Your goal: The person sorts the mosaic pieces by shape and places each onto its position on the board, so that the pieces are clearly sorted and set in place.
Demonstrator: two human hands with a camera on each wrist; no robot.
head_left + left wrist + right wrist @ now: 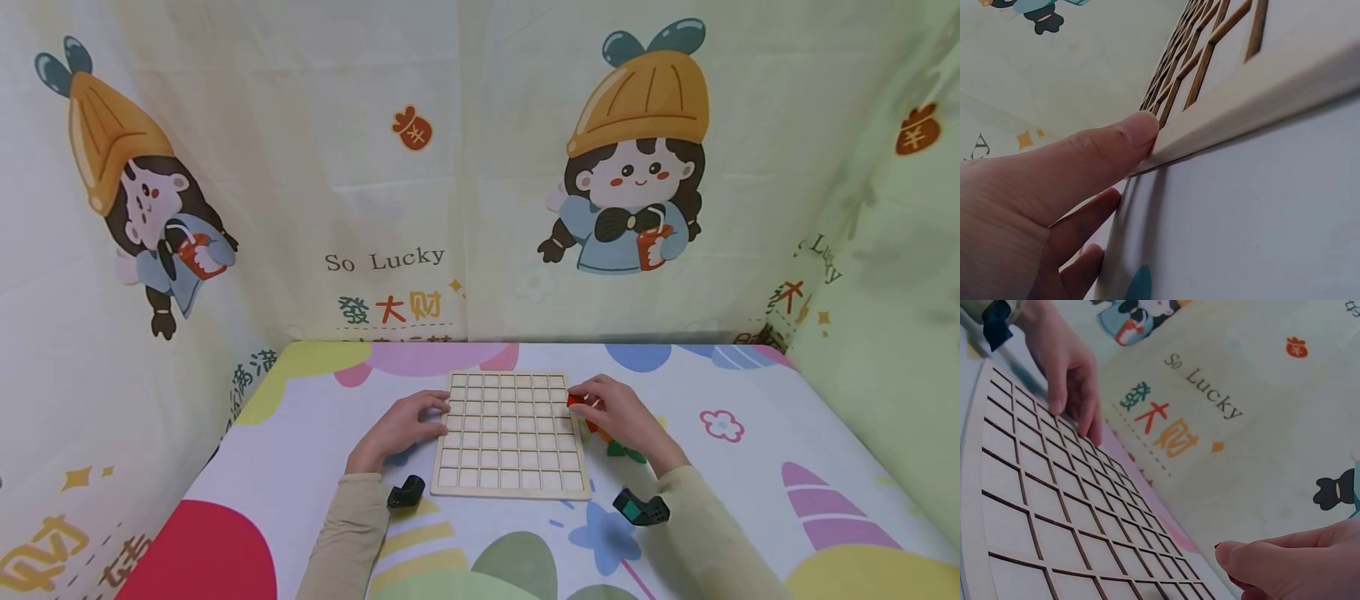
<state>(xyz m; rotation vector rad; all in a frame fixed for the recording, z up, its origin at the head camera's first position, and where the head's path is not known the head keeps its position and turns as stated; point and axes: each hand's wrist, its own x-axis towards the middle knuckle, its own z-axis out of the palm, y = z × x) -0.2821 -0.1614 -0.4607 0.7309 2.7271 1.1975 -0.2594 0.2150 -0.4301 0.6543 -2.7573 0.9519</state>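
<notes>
A pale wooden board (510, 495) with a raised grid of square cells lies flat on the table in the head view. At its left edge is my left hand (401, 425); in the left wrist view the thumb (1141, 129) touches the board's side, with the other fingers lower and loosely bent. By the upper right edge, my right hand (618, 417) pinches a small red piece (573, 400) between thumb and fingertips. The fingers hide most of that piece, so its shape cannot be told.
Orange and green shapes (626, 452) lie under and beside the right hand; whether loose pieces or print is unclear. A colourful printed cloth (720, 500) covers the table. Printed curtains (495, 167) stand behind and at both sides. Black wrist devices (406, 492) sit low near the board.
</notes>
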